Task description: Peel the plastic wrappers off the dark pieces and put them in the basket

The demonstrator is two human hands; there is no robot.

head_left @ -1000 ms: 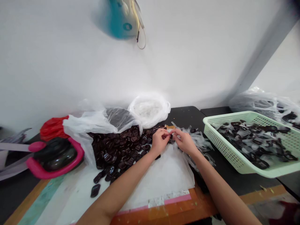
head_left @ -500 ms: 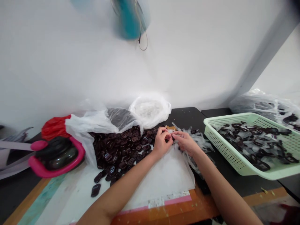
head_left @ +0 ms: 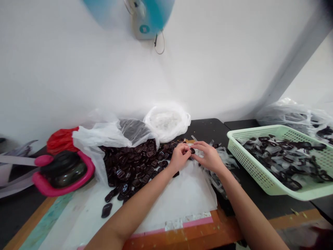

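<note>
White wall rises behind a black table [head_left: 208,130]. At left, a red bag [head_left: 61,140] sits beside a heap of dark glossy buckles [head_left: 130,163]. Just right of it, the left hand [head_left: 179,158] and right hand [head_left: 209,158] meet, fingertips pinching a small dark buckle [head_left: 191,151] over a white sheet [head_left: 182,196]. Clear plastic scraps [head_left: 223,156] lie near a pale green basket [head_left: 249,166].
</note>
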